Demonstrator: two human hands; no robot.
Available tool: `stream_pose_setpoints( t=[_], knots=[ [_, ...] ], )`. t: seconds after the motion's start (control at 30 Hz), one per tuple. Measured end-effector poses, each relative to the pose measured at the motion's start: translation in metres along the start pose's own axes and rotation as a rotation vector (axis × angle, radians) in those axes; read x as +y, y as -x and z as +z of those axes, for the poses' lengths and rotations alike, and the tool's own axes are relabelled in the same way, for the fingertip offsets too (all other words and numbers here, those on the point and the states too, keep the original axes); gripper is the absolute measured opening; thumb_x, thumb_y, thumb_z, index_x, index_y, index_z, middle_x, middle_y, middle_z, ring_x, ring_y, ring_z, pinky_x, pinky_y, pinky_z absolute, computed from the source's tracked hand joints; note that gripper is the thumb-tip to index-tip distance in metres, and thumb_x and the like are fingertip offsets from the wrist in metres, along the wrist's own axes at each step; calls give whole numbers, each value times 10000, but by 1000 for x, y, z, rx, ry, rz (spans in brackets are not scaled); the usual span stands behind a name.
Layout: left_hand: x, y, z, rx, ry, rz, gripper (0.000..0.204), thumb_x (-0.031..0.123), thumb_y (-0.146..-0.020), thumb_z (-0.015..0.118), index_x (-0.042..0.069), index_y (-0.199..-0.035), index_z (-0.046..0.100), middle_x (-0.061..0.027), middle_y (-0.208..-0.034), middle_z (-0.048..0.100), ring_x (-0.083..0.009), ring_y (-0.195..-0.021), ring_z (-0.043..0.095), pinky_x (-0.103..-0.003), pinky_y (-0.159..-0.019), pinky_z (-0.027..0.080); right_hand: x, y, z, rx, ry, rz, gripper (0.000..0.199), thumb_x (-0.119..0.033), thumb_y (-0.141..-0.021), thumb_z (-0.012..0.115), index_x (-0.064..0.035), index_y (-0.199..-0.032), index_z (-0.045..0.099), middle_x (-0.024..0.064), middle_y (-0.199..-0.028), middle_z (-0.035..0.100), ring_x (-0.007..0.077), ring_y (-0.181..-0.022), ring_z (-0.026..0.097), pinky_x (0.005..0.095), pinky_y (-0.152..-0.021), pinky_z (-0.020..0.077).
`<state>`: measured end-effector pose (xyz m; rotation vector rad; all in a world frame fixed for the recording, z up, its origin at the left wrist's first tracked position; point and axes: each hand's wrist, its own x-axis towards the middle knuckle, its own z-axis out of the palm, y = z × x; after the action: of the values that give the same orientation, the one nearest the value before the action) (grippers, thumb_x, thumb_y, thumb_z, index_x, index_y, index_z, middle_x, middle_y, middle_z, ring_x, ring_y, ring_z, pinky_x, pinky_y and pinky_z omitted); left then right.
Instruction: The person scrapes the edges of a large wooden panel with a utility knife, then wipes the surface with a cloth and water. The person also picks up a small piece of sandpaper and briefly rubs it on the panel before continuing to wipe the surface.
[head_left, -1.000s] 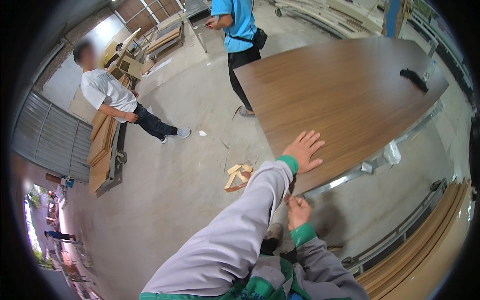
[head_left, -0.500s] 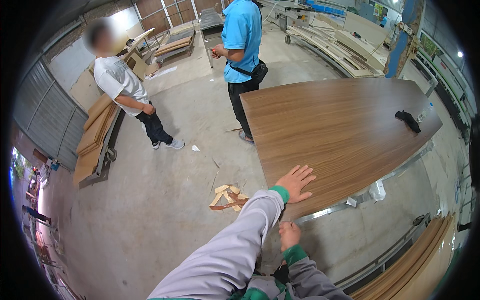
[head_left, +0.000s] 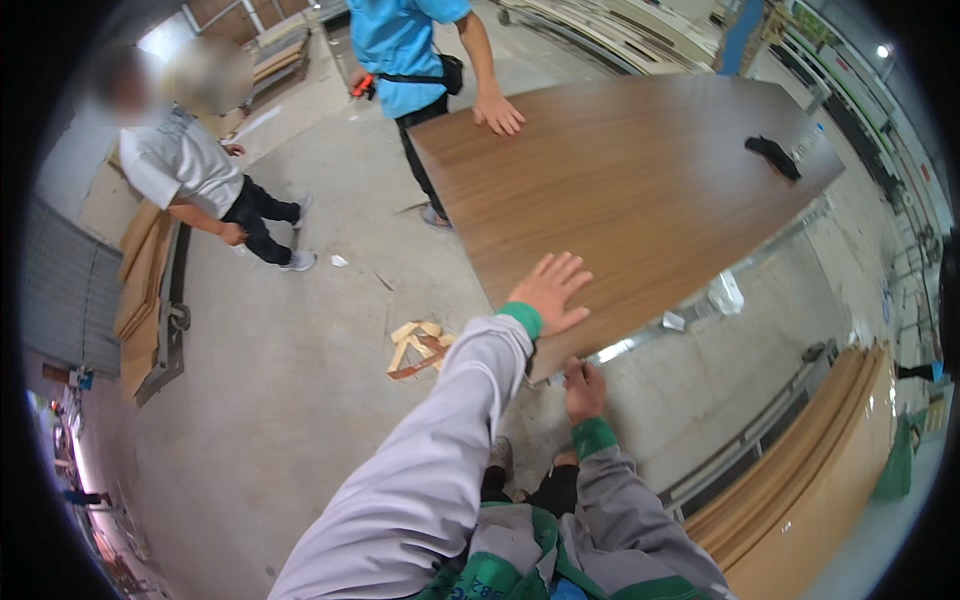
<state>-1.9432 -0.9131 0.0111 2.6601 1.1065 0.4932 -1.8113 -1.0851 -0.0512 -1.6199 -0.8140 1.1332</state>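
Note:
A large wood-grain panel [head_left: 620, 190] spans the middle and right of the view. On its near corner my left hand [head_left: 552, 292] lies flat, fingers spread. My right hand [head_left: 585, 388] is closed just below the panel's near edge, beside a shiny metal rail [head_left: 625, 346]; what its fingers hold, if anything, is hidden. Across the panel, a person in a blue shirt rests a hand [head_left: 497, 113] on the far left part of its top. That person's other hand has a red and black tool [head_left: 363, 87]. A black cloth-like item [head_left: 773, 158] lies near the panel's right end.
Offcut strips [head_left: 418, 348] lie on the floor left of my arm. Another person in a white shirt [head_left: 185, 160] stands at the left, near stacked boards [head_left: 145, 270]. More brown boards [head_left: 800, 450] stand at lower right. White scraps [head_left: 725, 293] hang by the rail.
The person in blue has put a hand on the panel. The one in white has turned and shifted. My view has tilted downward; my left hand still presses the panel near its corner.

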Motion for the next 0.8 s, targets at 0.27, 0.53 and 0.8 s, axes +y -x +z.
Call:
stream_pose_setpoints(
  t=[0.27,0.53,0.8],
  knots=[
    [-1,-9,12,-1,-58,72,839,640,-914,572,126,-1555,402,-174,-1631,339,-359,-1538,247,-518,-1272,152,14,-3,-64,356,-319,414,197,-255,-992,608,-61,-1027,617,11,-749,557,106,-495,434,302,-427,349],
    [32,-1,5,-198,-209,117,1217,861,-753,586,17,-1581,297,-266,-1646,247,-408,-1551,187,-547,-1260,121,68,73,-157,345,-452,704,227,-125,-932,526,-40,-1140,560,44,-763,555,159,-575,504,310,-507,414],
    [102,12,63,-186,-211,5,658,297,-1047,508,-41,-1565,284,-284,-1632,261,-431,-1539,207,-555,-1254,158,152,157,-259,417,-432,731,154,-85,-947,600,-11,-1080,622,93,-883,644,204,-755,666,369,-615,559]
  ],
)
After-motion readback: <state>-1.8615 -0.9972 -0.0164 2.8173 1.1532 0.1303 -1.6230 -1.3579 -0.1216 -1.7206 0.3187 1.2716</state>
